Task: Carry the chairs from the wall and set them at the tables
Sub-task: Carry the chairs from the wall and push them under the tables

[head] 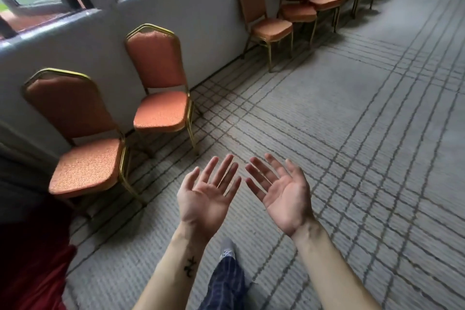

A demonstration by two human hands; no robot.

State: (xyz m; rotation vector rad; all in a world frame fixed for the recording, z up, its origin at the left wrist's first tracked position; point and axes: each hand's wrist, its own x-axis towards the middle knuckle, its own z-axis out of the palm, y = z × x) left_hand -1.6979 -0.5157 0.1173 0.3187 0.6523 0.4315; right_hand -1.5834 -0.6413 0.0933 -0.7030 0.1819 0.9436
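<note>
Orange chairs [161,90] line the wall [214,15] for pickup; your left hand [206,196] and right hand [281,196] are palms-up, fingers spread, holding nothing.

The person's forearms [334,272] are bare, and so are the left hand [205,199] and the right hand [281,196]. A small dark tattoo [190,266], an angular squiggle, sits on the inner left forearm near the wrist. Lower down there's a trouser leg [226,282] in dark navy with thin pale checks, and a grey lace-up shoe [227,250].
</note>
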